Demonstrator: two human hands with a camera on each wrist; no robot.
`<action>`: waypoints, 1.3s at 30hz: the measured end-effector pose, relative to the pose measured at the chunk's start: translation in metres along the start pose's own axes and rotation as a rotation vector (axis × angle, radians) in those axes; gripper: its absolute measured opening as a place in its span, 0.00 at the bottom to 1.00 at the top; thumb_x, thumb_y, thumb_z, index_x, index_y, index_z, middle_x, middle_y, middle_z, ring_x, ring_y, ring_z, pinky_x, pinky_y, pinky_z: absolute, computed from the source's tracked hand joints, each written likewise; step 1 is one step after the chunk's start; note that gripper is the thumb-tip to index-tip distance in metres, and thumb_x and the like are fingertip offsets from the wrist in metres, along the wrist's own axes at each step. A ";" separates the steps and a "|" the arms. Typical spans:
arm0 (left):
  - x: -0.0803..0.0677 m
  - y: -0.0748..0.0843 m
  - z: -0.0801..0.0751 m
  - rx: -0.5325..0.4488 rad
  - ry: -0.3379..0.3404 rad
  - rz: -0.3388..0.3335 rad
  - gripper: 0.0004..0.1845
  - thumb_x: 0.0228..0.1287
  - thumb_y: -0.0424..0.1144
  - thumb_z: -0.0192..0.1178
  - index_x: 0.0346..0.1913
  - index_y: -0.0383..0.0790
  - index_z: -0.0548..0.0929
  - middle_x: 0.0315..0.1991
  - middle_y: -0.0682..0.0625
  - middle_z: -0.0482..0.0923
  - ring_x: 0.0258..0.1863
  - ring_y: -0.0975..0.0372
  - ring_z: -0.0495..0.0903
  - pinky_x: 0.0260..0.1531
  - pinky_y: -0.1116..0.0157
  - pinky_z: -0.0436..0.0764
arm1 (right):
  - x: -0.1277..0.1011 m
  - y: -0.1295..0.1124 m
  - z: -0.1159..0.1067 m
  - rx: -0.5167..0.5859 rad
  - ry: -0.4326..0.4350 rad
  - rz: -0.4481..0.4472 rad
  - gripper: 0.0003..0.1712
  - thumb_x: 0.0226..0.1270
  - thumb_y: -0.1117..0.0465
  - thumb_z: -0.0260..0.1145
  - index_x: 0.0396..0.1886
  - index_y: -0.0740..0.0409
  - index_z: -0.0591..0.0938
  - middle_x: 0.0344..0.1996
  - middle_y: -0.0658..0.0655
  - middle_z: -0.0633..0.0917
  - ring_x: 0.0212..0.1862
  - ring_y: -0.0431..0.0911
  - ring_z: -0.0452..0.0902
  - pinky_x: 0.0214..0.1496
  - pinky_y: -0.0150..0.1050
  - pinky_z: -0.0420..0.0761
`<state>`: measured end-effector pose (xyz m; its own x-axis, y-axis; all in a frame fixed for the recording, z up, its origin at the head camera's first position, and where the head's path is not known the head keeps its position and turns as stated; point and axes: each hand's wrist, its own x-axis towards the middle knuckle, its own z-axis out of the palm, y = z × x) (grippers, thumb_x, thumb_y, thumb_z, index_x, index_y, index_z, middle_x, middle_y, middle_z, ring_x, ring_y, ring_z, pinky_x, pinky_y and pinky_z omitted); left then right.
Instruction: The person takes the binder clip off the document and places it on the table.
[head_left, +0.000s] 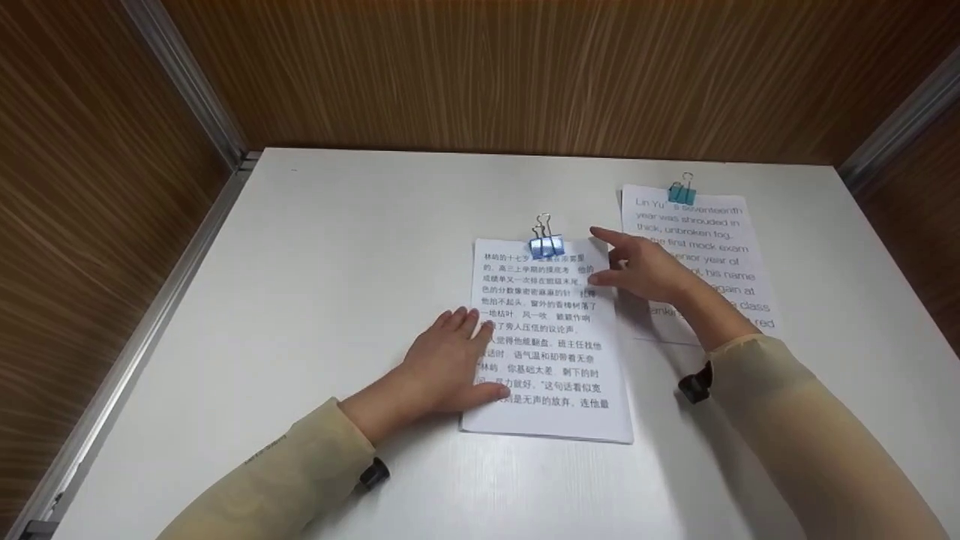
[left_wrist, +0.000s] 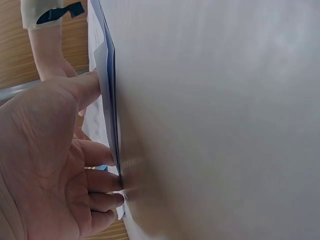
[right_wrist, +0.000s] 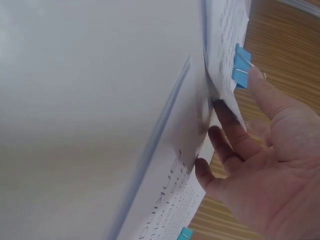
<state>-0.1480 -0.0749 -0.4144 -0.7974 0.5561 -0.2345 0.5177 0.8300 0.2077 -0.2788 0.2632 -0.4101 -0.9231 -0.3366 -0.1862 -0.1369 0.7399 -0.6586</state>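
Observation:
A stack of white sheets printed with Chinese text (head_left: 540, 337) lies on the white table, a shiny blue binder clip (head_left: 547, 246) at its top edge. My left hand (head_left: 442, 364) rests at the stack's left edge, thumb over the paper. In the left wrist view its extended fingers (left_wrist: 102, 181) touch the side of the sheets. My right hand (head_left: 649, 270) is at the upper right edge, index finger extended past the top corner and thumb over the paper's margin. In the right wrist view, its other fingers (right_wrist: 227, 140) lie close to the sheet edge.
A second stack with English print (head_left: 701, 232), held by a teal binder clip (head_left: 682, 193), lies to the right, partly hidden under my right hand and forearm. Wood-grain panels (head_left: 525, 75) border the white table (head_left: 337, 225) at the back and sides.

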 end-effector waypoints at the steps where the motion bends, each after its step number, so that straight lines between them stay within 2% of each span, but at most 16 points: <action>1: 0.000 0.000 0.000 0.000 0.000 0.000 0.53 0.71 0.72 0.56 0.82 0.31 0.62 0.81 0.31 0.57 0.82 0.42 0.54 0.82 0.49 0.51 | -0.001 0.000 0.000 0.005 -0.002 -0.008 0.50 0.70 0.53 0.77 0.86 0.47 0.62 0.53 0.64 0.85 0.52 0.54 0.80 0.54 0.45 0.75; 5: 0.000 0.001 0.002 -0.004 -0.004 -0.005 0.54 0.71 0.72 0.56 0.82 0.32 0.62 0.81 0.31 0.56 0.83 0.42 0.53 0.83 0.49 0.50 | -0.005 -0.001 0.002 0.069 -0.005 -0.049 0.47 0.72 0.58 0.75 0.85 0.47 0.64 0.53 0.63 0.86 0.52 0.53 0.82 0.51 0.40 0.77; 8: 0.000 0.001 0.003 -0.010 -0.002 -0.008 0.54 0.71 0.72 0.56 0.82 0.32 0.62 0.82 0.32 0.56 0.83 0.42 0.53 0.83 0.50 0.50 | -0.008 0.000 0.003 0.167 -0.008 -0.053 0.45 0.73 0.60 0.73 0.85 0.45 0.65 0.59 0.62 0.85 0.56 0.52 0.82 0.52 0.36 0.78; 11: 0.000 0.000 0.004 -0.011 0.000 -0.006 0.53 0.71 0.72 0.56 0.82 0.32 0.62 0.82 0.31 0.56 0.83 0.42 0.53 0.83 0.50 0.50 | -0.009 0.000 0.004 0.277 -0.013 -0.033 0.42 0.75 0.61 0.71 0.84 0.43 0.66 0.68 0.60 0.81 0.62 0.50 0.81 0.60 0.36 0.77; 14: 0.000 0.000 0.005 -0.008 0.006 -0.004 0.54 0.71 0.72 0.56 0.82 0.31 0.62 0.81 0.31 0.57 0.83 0.42 0.54 0.83 0.50 0.50 | -0.009 0.001 0.007 0.358 -0.022 -0.019 0.41 0.77 0.64 0.68 0.84 0.43 0.66 0.75 0.56 0.74 0.70 0.48 0.76 0.72 0.41 0.70; 16: 0.000 0.000 0.006 -0.012 0.006 -0.007 0.54 0.71 0.72 0.56 0.82 0.31 0.62 0.81 0.31 0.57 0.83 0.42 0.53 0.83 0.50 0.50 | -0.009 0.001 0.009 0.379 -0.030 -0.008 0.40 0.76 0.66 0.65 0.84 0.44 0.66 0.78 0.53 0.71 0.73 0.47 0.73 0.76 0.44 0.66; 20: 0.000 0.000 0.006 -0.021 0.012 -0.011 0.54 0.70 0.72 0.56 0.82 0.32 0.62 0.81 0.31 0.56 0.83 0.43 0.53 0.83 0.50 0.50 | -0.008 0.002 0.011 0.381 -0.038 0.008 0.41 0.74 0.69 0.63 0.84 0.47 0.67 0.81 0.50 0.67 0.75 0.47 0.69 0.79 0.46 0.62; 23: 0.001 0.000 0.006 -0.021 0.015 -0.010 0.54 0.70 0.73 0.56 0.82 0.32 0.62 0.82 0.32 0.56 0.83 0.43 0.53 0.83 0.50 0.50 | -0.008 0.003 0.012 0.386 -0.029 0.013 0.40 0.74 0.69 0.62 0.83 0.48 0.67 0.80 0.49 0.68 0.75 0.48 0.69 0.77 0.46 0.66; 25: 0.001 -0.001 0.006 -0.016 0.012 -0.011 0.54 0.70 0.73 0.55 0.82 0.32 0.62 0.82 0.32 0.56 0.83 0.43 0.52 0.83 0.50 0.49 | -0.009 0.004 0.012 0.394 -0.016 0.016 0.39 0.74 0.69 0.63 0.83 0.47 0.68 0.80 0.48 0.69 0.76 0.47 0.68 0.76 0.42 0.66; 32: 0.003 -0.002 0.007 -0.006 0.010 -0.008 0.54 0.70 0.74 0.54 0.82 0.32 0.62 0.82 0.32 0.56 0.83 0.43 0.53 0.83 0.50 0.50 | -0.010 0.003 0.014 0.525 0.026 0.046 0.37 0.75 0.70 0.60 0.81 0.44 0.71 0.70 0.55 0.81 0.61 0.49 0.82 0.53 0.33 0.80; 35: 0.002 -0.002 0.006 -0.003 0.006 -0.010 0.55 0.70 0.74 0.55 0.82 0.32 0.62 0.82 0.32 0.55 0.83 0.43 0.52 0.83 0.50 0.49 | -0.012 0.001 0.016 0.592 0.059 0.053 0.36 0.76 0.71 0.60 0.80 0.43 0.73 0.65 0.56 0.85 0.54 0.46 0.85 0.46 0.32 0.81; 36: 0.002 -0.002 0.006 -0.002 0.006 -0.010 0.55 0.70 0.74 0.55 0.82 0.33 0.62 0.82 0.32 0.55 0.83 0.43 0.52 0.83 0.49 0.49 | -0.013 0.001 0.017 0.610 0.073 0.050 0.36 0.76 0.71 0.61 0.80 0.44 0.73 0.62 0.56 0.86 0.49 0.45 0.85 0.43 0.31 0.81; 38: 0.002 -0.002 0.006 0.010 0.010 -0.006 0.55 0.70 0.75 0.54 0.82 0.33 0.62 0.82 0.32 0.56 0.83 0.43 0.53 0.83 0.48 0.49 | -0.016 0.000 0.018 0.640 0.100 0.038 0.35 0.76 0.71 0.61 0.79 0.44 0.74 0.46 0.54 0.89 0.38 0.42 0.82 0.35 0.31 0.77; 39: 0.002 -0.002 0.006 0.017 0.014 -0.003 0.55 0.69 0.75 0.54 0.83 0.34 0.62 0.82 0.32 0.57 0.83 0.43 0.54 0.82 0.47 0.49 | -0.018 -0.001 0.019 0.646 0.112 0.029 0.35 0.76 0.70 0.61 0.79 0.45 0.75 0.37 0.52 0.87 0.33 0.41 0.77 0.32 0.31 0.74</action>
<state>-0.1487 -0.0756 -0.4206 -0.8033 0.5527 -0.2220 0.5202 0.8326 0.1904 -0.2556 0.2572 -0.4197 -0.9597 -0.2336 -0.1564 0.0997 0.2375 -0.9663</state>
